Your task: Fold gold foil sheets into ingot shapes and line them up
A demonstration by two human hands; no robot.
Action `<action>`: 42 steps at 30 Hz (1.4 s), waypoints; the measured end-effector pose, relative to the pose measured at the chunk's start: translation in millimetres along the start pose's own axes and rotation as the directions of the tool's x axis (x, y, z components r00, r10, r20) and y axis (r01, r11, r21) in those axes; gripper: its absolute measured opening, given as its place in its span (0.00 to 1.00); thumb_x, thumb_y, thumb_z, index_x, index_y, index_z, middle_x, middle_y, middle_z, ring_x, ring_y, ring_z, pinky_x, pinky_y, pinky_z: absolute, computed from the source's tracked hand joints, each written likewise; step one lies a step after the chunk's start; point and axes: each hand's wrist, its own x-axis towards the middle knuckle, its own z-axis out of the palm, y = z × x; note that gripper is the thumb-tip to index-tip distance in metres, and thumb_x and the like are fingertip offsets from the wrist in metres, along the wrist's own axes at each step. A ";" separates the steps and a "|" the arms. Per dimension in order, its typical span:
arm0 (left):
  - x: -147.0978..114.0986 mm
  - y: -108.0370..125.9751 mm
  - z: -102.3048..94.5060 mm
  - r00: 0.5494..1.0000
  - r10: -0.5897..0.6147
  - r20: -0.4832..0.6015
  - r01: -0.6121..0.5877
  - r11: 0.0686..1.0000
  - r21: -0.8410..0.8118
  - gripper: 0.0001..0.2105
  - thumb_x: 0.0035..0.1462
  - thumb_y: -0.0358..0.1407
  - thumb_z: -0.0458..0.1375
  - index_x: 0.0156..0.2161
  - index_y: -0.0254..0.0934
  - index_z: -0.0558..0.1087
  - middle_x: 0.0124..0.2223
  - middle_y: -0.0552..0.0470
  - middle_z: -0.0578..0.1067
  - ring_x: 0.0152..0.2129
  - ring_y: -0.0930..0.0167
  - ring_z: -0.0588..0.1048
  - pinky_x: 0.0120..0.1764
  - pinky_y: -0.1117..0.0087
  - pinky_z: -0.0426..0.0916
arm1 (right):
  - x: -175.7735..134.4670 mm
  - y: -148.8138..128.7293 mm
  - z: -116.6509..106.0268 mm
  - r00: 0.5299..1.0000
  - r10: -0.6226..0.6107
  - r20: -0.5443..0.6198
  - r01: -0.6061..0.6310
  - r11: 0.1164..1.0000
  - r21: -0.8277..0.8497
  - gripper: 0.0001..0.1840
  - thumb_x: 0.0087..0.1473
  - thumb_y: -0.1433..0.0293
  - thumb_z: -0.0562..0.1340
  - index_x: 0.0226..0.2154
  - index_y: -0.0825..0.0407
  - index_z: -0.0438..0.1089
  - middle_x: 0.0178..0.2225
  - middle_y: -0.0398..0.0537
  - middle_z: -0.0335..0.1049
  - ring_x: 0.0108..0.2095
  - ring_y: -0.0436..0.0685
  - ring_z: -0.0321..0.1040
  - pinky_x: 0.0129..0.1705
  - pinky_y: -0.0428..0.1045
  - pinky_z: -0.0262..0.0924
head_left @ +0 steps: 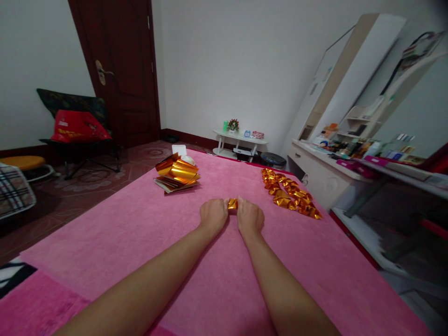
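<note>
Between my two hands is a small folded piece of gold foil paper (233,204), its shiny middle showing. My left hand (214,217) is closed on its left end, and my right hand (251,218) grips the right end. Both hands rest low over the pink cloth (140,242). Beyond my left hand lies a stack of gold foil sheets (178,170), loosely curled. To the right, several folded gold foil pieces (285,198) lie in rows on the cloth. The ends of the held piece are hidden by my fingers.
A small white box (179,150) sits behind the foil stack. On the right stands a white dressing table (315,158) with bottles on top. A low white table (241,136) is by the far wall, and a folding chair (75,105) bears a red bag (80,127).
</note>
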 end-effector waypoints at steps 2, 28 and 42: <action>-1.2 0.3 0.2 1.000 0.012 -0.015 -0.012 1.000 0.001 0.26 0.65 0.44 0.37 0.42 0.36 0.78 0.41 0.40 0.78 0.40 0.63 0.75 0.40 0.68 0.65 | -0.2 0.3 0.5 1.000 -0.005 -0.004 0.005 1.000 0.001 0.29 0.64 0.59 0.42 0.36 0.52 0.76 0.31 0.58 0.76 0.32 0.57 0.74 0.34 0.48 0.60; 12.2 -11.2 4.9 0.996 0.009 -0.086 -0.026 0.978 -0.207 0.33 0.65 0.49 0.30 0.38 0.37 0.78 0.39 0.43 0.79 0.39 0.64 0.76 0.36 0.70 0.63 | 0.9 8.7 4.8 0.996 0.085 -0.008 -0.080 0.970 0.229 0.35 0.63 0.55 0.37 0.36 0.49 0.76 0.33 0.55 0.76 0.33 0.59 0.71 0.31 0.48 0.55; 3.9 -4.2 3.9 0.985 0.109 -0.134 -0.117 0.992 -0.053 0.28 0.65 0.45 0.35 0.39 0.36 0.77 0.38 0.43 0.79 0.36 0.65 0.76 0.36 0.69 0.63 | -3.2 2.7 0.8 0.999 0.008 -0.045 -0.005 0.998 0.065 0.27 0.64 0.60 0.44 0.37 0.50 0.76 0.29 0.54 0.76 0.30 0.56 0.73 0.32 0.47 0.59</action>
